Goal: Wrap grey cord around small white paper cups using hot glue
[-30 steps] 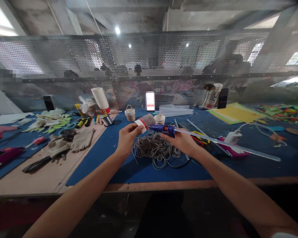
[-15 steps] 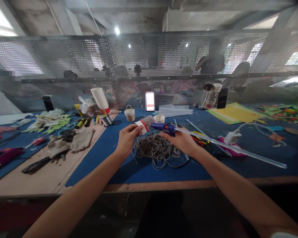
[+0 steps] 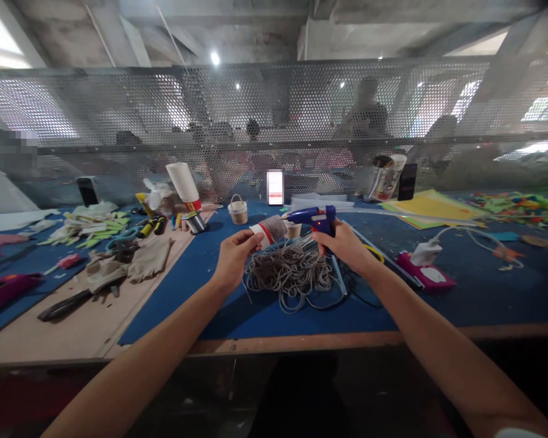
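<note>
Tilted on its side, a paper cup [image 3: 273, 231] partly wrapped in grey cord is pinched by its white and red end in my left hand [image 3: 237, 252]. My right hand [image 3: 342, 243] grips a blue hot glue gun [image 3: 313, 217], its nozzle close to the cup's wrapped end; whether they touch I cannot tell. A long clear glue stick [image 3: 393, 213] runs out of the gun's back to the right. Beneath both hands lies a loose heap of grey cord [image 3: 290, 274] on the blue mat [image 3: 187, 310]. Another small cup behind the gun is mostly hidden.
A small cord-wrapped basket [image 3: 238, 211] stands behind my left hand. Stacked paper cups [image 3: 182, 182], work gloves [image 3: 150, 258] and scissors lie left. Rightward are a magenta power box [image 3: 427, 274] with a white plug, yellow paper sheets [image 3: 432, 207] and a bottle. A perforated metal screen closes the back.
My right hand has turned the glue gun from pointing low and flat to upright, with its glue stick swinging up toward the back right. My left hand and the cup hardly moved.
</note>
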Motion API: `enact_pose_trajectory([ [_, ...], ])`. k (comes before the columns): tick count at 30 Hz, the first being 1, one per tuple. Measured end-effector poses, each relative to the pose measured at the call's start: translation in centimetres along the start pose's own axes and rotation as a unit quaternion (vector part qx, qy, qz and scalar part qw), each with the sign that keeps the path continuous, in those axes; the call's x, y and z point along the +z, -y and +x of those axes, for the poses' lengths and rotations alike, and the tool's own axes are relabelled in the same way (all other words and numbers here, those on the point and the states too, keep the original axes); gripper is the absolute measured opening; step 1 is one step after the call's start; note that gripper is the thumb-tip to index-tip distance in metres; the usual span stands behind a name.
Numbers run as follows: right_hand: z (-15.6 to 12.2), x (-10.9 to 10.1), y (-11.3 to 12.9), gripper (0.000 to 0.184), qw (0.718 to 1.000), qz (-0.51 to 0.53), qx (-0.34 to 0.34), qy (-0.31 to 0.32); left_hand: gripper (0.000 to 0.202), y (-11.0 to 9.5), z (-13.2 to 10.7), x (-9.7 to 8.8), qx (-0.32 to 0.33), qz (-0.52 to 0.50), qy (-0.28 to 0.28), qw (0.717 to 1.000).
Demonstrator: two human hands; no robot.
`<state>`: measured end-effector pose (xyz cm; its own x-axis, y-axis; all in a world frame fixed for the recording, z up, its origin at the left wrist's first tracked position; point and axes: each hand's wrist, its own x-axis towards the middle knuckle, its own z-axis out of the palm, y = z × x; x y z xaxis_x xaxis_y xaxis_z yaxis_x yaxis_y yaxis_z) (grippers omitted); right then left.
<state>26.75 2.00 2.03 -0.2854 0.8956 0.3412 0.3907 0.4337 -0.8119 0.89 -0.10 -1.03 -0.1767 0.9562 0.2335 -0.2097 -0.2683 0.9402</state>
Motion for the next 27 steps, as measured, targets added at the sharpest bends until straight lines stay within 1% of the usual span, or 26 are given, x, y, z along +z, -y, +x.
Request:
enact_pose_trajectory([
  [3,0.8,-1.1,-0.9,0.026,0.998,0.047,0.014,-0.04,0.028,0.0,-0.1,0.1,0.002,0.004,0.002,1.0],
  [5,1.3,-1.8,-1.6,0.027,0.997,0.047,0.022,-0.054,0.028,0.0,-0.1,0.1,-0.001,0.003,0.004,1.0],
  [8,1.9,-2.9,-2.8,0.026,0.998,-0.012,0.034,-0.047,0.028,0.1,-0.1,0.1,-0.007,0.002,-0.001,1.0],
  [10,2.3,-3.3,-3.9,0.027,0.997,-0.028,0.048,-0.05,0.029,0.2,0.0,0.0,-0.007,0.004,-0.007,1.0],
  [12,2.6,-3.5,-5.1,0.027,0.996,-0.025,0.058,-0.054,0.03,0.4,0.1,0.0,-0.005,0.007,-0.011,1.0],
  [15,3.2,-3.5,-6.7,0.028,0.992,-0.084,0.088,-0.045,0.03,0.4,0.2,0.0,-0.006,0.013,-0.011,1.0],
  [17,3.4,-3.5,-7.4,0.034,0.981,-0.152,0.118,-0.037,0.031,0.3,0.1,0.1,-0.006,0.015,-0.011,1.0],
  [21,3.7,-3.7,-8.1,0.045,0.939,-0.291,0.178,-0.047,0.03,0.1,0.1,0.2,-0.008,0.011,-0.009,1.0],
  [24,3.8,-3.9,-8.6,0.052,0.917,-0.341,0.199,-0.058,0.03,0.1,-0.1,0.3,-0.009,0.009,-0.007,1.0],
  [27,3.9,-3.8,-8.9,0.054,0.91,-0.356,0.206,-0.056,0.029,0.0,-0.2,0.3,-0.009,0.008,-0.001,1.0],
])
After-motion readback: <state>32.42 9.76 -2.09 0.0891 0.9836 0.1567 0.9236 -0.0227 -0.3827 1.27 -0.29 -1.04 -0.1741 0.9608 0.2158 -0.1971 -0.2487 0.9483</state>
